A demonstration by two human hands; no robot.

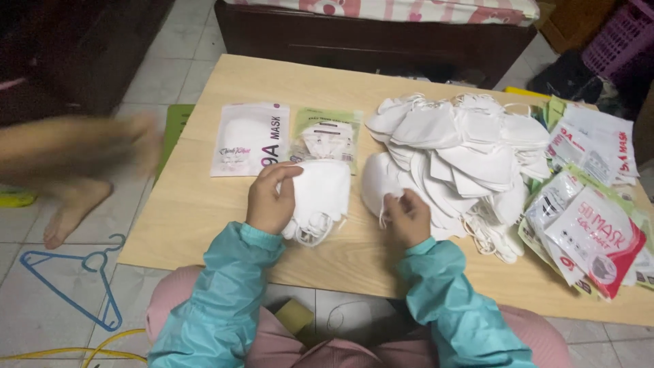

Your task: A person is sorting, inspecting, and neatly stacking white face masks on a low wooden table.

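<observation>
The left hand point(270, 201) is clamped on a small stack of white folded cloth face masks point(319, 197) on the pale wooden table point(204, 204). The right hand point(407, 217) (well apart) pinches one white mask point(377, 180) at the edge of the big loose heap of white masks point(463, 150).

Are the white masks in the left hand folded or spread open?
Folded: the masks form a flat stack, ear loops hanging below, in the left hand.

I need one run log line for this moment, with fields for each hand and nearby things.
left hand: holds stack of white masks | right hand: pinches one mask at mask pile | nearby: mask packets | surface: wooden table
</observation>
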